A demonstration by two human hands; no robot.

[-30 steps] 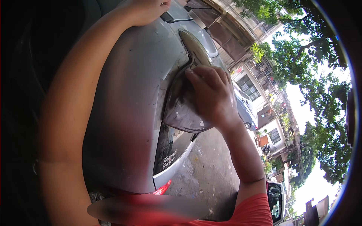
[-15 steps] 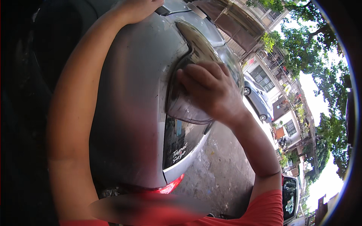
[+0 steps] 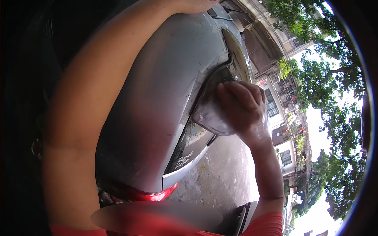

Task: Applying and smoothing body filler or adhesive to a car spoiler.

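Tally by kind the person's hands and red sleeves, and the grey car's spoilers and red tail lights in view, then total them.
Hands: 2 (left hand, cut by the top edge; right hand, at the spoiler)
Red sleeves: 2
Spoilers: 1
Red tail lights: 1, partly hidden by a blurred patch
Total: 6

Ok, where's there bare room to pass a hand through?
The grey car panel has a bare patch between the left forearm and the dark glossy part; its curve may let things slide. Pavement shows between the rear window and right forearm. It's crowded around the right hand, over that glossy part.
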